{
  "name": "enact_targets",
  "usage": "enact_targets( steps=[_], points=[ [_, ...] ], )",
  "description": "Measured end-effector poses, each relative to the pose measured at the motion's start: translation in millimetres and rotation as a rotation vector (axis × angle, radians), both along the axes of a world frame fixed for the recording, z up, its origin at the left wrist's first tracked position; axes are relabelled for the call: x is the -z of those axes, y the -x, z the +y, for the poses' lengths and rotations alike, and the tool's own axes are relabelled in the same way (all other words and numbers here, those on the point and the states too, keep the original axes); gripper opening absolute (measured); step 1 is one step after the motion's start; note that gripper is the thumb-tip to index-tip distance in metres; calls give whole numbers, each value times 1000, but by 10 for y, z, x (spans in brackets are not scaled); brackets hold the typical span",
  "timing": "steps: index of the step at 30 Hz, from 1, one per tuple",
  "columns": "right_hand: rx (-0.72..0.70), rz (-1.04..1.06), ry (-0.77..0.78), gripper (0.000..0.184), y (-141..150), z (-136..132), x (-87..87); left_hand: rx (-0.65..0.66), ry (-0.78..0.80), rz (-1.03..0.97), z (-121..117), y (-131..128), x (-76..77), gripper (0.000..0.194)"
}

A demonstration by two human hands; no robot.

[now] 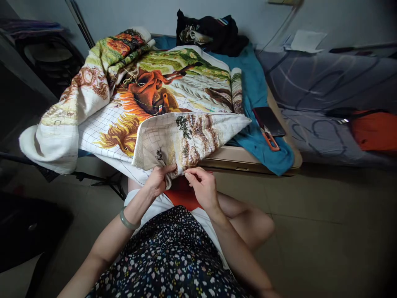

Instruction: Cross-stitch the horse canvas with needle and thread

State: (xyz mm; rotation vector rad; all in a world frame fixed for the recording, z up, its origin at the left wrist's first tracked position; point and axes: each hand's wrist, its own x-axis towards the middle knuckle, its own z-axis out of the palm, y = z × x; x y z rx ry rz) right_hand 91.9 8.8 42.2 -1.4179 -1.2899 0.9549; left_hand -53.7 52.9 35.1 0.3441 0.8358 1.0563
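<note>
Cross-stitch canvas (pixel 182 89) with horse design: spread over the table (pixel 235 155), near part flipped up to show its stitched underside (pixel 198 138), edge hanging toward the lap.

Left hand (pixel 158 179) closed on the bunched edge, thumb on top. Right hand (pixel 203 182) pinched thumb-to-index beside it; can't tell if cloth, thread or needle is between.

Handling guess: soft, floppy, low slip, bulk weight drags. Hold by folded margin; loose floss (pixel 132 78) could snag.

Dark script-like marks (pixel 159 154) on underside: unreadable. No legible brands.

A dark flat device (pixel 275 118) lies on teal cloth (pixel 252 87), an orange item (pixel 374 131) on the grey sofa (pixel 313 87)
</note>
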Motion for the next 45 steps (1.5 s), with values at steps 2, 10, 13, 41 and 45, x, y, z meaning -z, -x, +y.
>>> enact_targets(
  steps=[2, 10, 13, 41, 45],
  points=[
    [4, -15, 6, 19, 29, 22, 2, -1, -2, 2, -5, 2, 7, 40],
    [1, -10, 33, 21, 95, 30, -20, -17, -21, -3, -21, -5, -11, 40],
    [5, 2, 46, 22, 100, 26, -26, -12, -7, 0, -21, -4, 2, 38],
    [101, 174, 144, 24, 226, 19, -66, -40, -11, 33, -69, -20, 29, 37],
    [108, 185, 143, 22, 232, 29, -62, -47, -34, 31, -74, -22, 52, 41]
  ],
)
